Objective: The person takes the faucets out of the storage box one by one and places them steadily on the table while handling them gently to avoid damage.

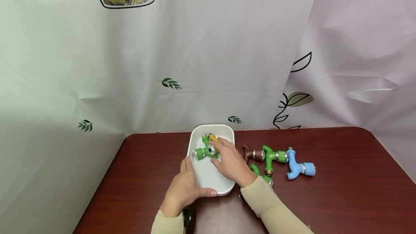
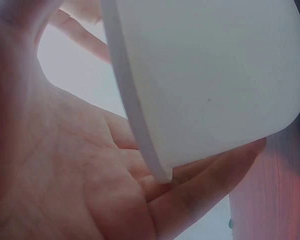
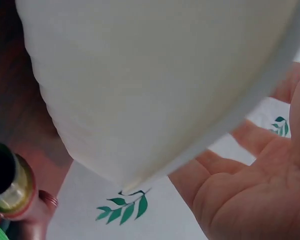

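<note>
A white plastic tray (image 1: 209, 181) stands on the table, holding a green faucet (image 1: 205, 151) and a yellow faucet (image 1: 213, 138). My left hand (image 1: 184, 187) grips the tray's near left corner, thumb along the near rim and fingers against the left wall. In the left wrist view those fingers (image 2: 210, 182) lie along the tray's outer side. My right hand (image 1: 230, 161) reaches over the right rim, its index fingertip at the yellow faucet and its thumb near the green one. Whether it pinches the yellow faucet I cannot tell. The tray wall (image 3: 140, 90) hides its fingertips in the right wrist view.
Right of the tray lie a brown faucet (image 1: 248, 153), a green faucet (image 1: 269, 159), a blue faucet (image 1: 294, 165) and another green faucet (image 1: 256, 170), partly behind my right forearm. A pale printed cloth (image 1: 208, 64) hangs behind the dark red wooden table (image 1: 351, 176).
</note>
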{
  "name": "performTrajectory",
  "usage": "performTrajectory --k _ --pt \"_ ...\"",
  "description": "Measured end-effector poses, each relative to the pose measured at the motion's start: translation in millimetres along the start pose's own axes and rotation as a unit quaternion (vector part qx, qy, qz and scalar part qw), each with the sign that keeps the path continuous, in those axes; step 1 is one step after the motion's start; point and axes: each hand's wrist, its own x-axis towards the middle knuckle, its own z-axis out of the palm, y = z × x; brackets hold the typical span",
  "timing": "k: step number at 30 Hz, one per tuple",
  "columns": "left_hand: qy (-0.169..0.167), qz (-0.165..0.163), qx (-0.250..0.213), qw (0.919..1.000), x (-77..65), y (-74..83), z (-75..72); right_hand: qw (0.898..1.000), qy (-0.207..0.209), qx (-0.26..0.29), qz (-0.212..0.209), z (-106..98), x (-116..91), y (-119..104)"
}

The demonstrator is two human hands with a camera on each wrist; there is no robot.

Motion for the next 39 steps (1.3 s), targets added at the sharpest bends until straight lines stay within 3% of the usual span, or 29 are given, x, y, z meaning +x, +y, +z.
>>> performTrajectory --k 8,17,30,39 --pt "0.0 0.002 0.002 1.0 0.4 -0.3 -0.2 0.999 -0.043 0.007 0.011 7.4 2.6 3.6" --pt "0.0 0.004 0.004 1.0 0.6 0.2 0.6 0.998 -0.057 -0.006 -0.031 13.2 3.8 9.2" --pt "-0.003 0.0 0.0 1.0 0.7 0.2 -0.2 0.994 -0.098 -0.022 -0.048 15.5 8.2 9.7" --pt "-0.004 -0.001 0.0 1.0 0.6 0.7 -0.4 0.993 -0.103 -0.032 -0.047 17.3 9.5 10.0"
